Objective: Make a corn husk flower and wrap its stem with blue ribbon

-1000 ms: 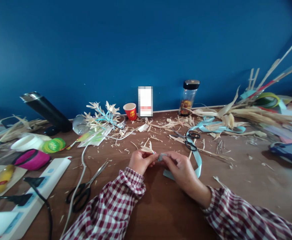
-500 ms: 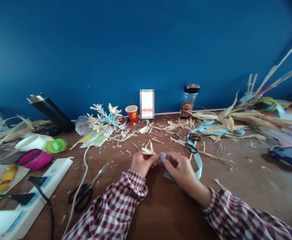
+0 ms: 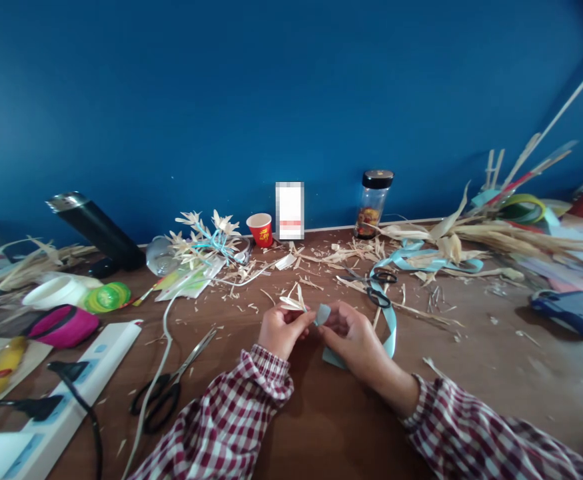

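Observation:
Between thumb and fingers, my left hand [image 3: 281, 330] pinches a small corn husk flower [image 3: 294, 303], its pale petals pointing up and left. My right hand [image 3: 354, 337] is closed on a short end of light blue ribbon [image 3: 323, 313], held right beside the flower's base. The fingertips of both hands nearly meet. Whether the ribbon wraps the stem is hidden by the fingers. More light blue ribbon [image 3: 390, 333] runs behind my right hand, passing small black-handled scissors [image 3: 382, 297]. Larger scissors [image 3: 171, 387] lie on the table left of my left forearm.
Several finished husk flowers [image 3: 208, 237] lie at the back, near a red paper cup [image 3: 260, 231] and a glass jar [image 3: 372, 207]. A power strip [image 3: 84, 380] with cords occupies the left. A blue glue gun [image 3: 574, 312] and dried husks [image 3: 511, 237] lie right. Husk scraps litter the table.
The view has shifted slightly. The ribbon end between my hands shows a little larger and more upright. Both hands keep nearly the same pinch.

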A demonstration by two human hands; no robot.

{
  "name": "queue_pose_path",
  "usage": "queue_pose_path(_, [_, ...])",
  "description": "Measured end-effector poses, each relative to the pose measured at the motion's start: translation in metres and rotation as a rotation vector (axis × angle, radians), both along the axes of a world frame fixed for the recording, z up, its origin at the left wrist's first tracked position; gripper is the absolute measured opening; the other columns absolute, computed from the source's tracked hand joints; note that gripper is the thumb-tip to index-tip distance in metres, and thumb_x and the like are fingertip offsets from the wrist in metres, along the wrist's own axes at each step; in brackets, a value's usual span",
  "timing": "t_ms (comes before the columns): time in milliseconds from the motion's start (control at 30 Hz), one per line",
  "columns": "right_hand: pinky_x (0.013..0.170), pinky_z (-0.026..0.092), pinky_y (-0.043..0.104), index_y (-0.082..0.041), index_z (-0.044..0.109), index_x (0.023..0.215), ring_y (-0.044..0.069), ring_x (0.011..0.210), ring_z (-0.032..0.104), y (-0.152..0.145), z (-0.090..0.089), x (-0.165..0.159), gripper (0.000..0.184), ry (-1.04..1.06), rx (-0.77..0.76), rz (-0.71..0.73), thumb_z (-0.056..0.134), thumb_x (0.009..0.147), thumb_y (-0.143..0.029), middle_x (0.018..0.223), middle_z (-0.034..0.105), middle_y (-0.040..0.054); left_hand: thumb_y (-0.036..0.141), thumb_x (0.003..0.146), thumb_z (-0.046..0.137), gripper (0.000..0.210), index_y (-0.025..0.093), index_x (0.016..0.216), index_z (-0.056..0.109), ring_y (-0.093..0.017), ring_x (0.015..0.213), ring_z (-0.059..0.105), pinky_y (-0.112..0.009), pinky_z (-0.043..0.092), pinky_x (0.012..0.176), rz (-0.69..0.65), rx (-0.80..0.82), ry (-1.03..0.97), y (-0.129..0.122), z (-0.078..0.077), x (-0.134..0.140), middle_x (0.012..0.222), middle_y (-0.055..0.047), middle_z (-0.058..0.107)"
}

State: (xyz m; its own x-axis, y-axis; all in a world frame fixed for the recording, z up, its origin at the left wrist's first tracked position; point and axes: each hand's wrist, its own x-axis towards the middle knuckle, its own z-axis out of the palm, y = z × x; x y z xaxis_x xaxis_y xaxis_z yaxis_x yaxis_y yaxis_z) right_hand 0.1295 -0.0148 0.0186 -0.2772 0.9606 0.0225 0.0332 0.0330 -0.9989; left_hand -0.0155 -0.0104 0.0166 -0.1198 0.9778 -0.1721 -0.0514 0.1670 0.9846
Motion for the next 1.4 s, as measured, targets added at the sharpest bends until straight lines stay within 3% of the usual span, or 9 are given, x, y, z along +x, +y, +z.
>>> queue_pose_path(167, [0.058, 0.051, 0.025, -0.017, 0.052, 0.085, 0.013, 0.062, 0.061, 0.003, -0.005, -0.002, 0.029, 0.208, -0.268, -0.011, 0.068, 0.066, -0.033, 0.070, 0.063, -0.0003, 0.039, 0.061, 0.073, 0.033, 0.014, 0.083, 0.067, -0.008, 0.044, 0.052, -0.019, 0.043, 0.044, -0.026, -0.016, -0.031, 0.001, -0.004, -0.003, 0.052, 0.003, 0.060])
queue_pose_path(333, [0.055, 0.049, 0.021, -0.016, 0.052, 0.083, 0.009, 0.057, 0.059, 0.003, 0.000, -0.002, 0.033, 0.353, -0.377, -0.020, 0.072, 0.063, -0.032, 0.067, 0.062, -0.0016, 0.037, 0.059, 0.074, 0.032, 0.015, 0.081, 0.068, -0.006, 0.048, 0.052, -0.017, 0.044, 0.047, -0.052, -0.042, -0.132, 0.001, -0.001, -0.004, 0.062, 0.001, 0.064])
queue_pose_path(533, [0.057, 0.051, 0.021, -0.015, 0.058, 0.083, 0.011, 0.065, 0.059, 0.005, 0.000, -0.001, 0.031, 0.279, -0.296, -0.011, 0.069, 0.065, -0.039, 0.072, 0.061, -0.0001, 0.037, 0.058, 0.075, 0.029, 0.015, 0.076, 0.069, -0.009, 0.049, 0.055, -0.019, 0.045, 0.047, -0.027, -0.073, -0.071, -0.001, 0.003, -0.003, 0.059, 0.001, 0.063])
queue_pose_path(667, [0.056, 0.051, 0.022, -0.016, 0.059, 0.076, 0.010, 0.060, 0.055, 0.006, -0.004, 0.000, 0.028, 0.223, -0.252, -0.054, 0.063, 0.070, -0.043, 0.064, 0.056, -0.0025, 0.038, 0.058, 0.074, 0.029, 0.015, 0.075, 0.069, -0.008, 0.045, 0.052, -0.019, 0.043, 0.045, -0.052, -0.053, -0.032, -0.002, 0.005, -0.003, 0.054, 0.003, 0.060])
queue_pose_path(900, [0.054, 0.051, 0.024, -0.017, 0.052, 0.068, 0.012, 0.057, 0.057, 0.004, -0.007, -0.002, 0.027, 0.150, -0.265, -0.089, 0.062, 0.070, -0.042, 0.061, 0.057, -0.0022, 0.040, 0.062, 0.071, 0.030, 0.014, 0.076, 0.065, -0.008, 0.044, 0.052, -0.019, 0.043, 0.043, -0.060, -0.018, 0.012, -0.001, 0.002, -0.003, 0.063, -0.001, 0.064])
queue_pose_path(1067, [0.055, 0.051, 0.025, -0.018, 0.047, 0.066, 0.012, 0.054, 0.058, 0.002, -0.009, -0.003, 0.025, 0.118, -0.281, -0.105, 0.058, 0.074, -0.039, 0.060, 0.058, -0.0020, 0.037, 0.068, 0.067, 0.025, 0.014, 0.076, 0.062, -0.008, 0.039, 0.048, -0.018, 0.038, 0.040, -0.086, 0.071, 0.116, -0.002, 0.000, -0.001, 0.044, 0.005, 0.053])
queue_pose_path(1233, [0.054, 0.052, 0.026, -0.020, 0.045, 0.066, 0.012, 0.053, 0.058, 0.000, -0.009, -0.004, 0.023, 0.118, -0.300, -0.121, 0.056, 0.075, -0.038, 0.060, 0.059, -0.0021, 0.036, 0.070, 0.064, 0.022, 0.014, 0.074, 0.062, -0.008, 0.035, 0.044, -0.018, 0.034, 0.038, -0.125, 0.095, 0.169, -0.003, 0.005, -0.001, 0.040, 0.006, 0.049])
queue_pose_path(1400, [0.058, 0.051, 0.027, -0.019, 0.047, 0.066, 0.013, 0.058, 0.059, 0.002, -0.009, -0.003, 0.023, 0.120, -0.241, -0.059, 0.057, 0.074, -0.039, 0.061, 0.058, -0.0016, 0.037, 0.066, 0.067, 0.024, 0.014, 0.072, 0.061, -0.007, 0.036, 0.044, -0.018, 0.034, 0.038, -0.072, 0.089, 0.156, -0.002, 0.005, -0.003, 0.043, 0.006, 0.051])
